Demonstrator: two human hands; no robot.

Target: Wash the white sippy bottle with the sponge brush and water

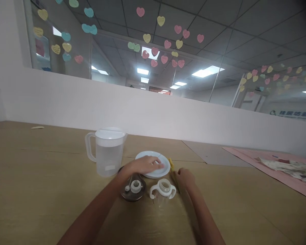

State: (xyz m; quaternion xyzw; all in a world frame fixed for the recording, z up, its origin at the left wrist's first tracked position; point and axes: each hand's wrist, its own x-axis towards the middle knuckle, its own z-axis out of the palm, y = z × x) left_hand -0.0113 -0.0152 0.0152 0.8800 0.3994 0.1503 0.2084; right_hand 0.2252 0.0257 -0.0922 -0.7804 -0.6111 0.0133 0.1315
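Note:
My left hand [146, 164] reaches over a white plate [153, 175], palm down, its fingers stretched out across it. Whether the fingertips touch anything on the plate is hard to see. Close to the plate's right side, my right hand [186, 177] is closed, its fingertips at a thin yellow-ended stick [171, 164]. Between my forearms stands a clear baby bottle [164, 185], upright and uncapped, with a white two-handled collar. Left of it, partly hidden by my left forearm, a dark dish [133, 197] holds a white bottle cap part [136, 186] and a smaller white piece.
A translucent lidded pitcher [109, 158] stands behind the dish, its handle to the left. At the far right, a pink sheet [244, 157] carries crumpled cloth or paper [290, 170]. A white wall [142, 109] with windows above borders the brown table [53, 190].

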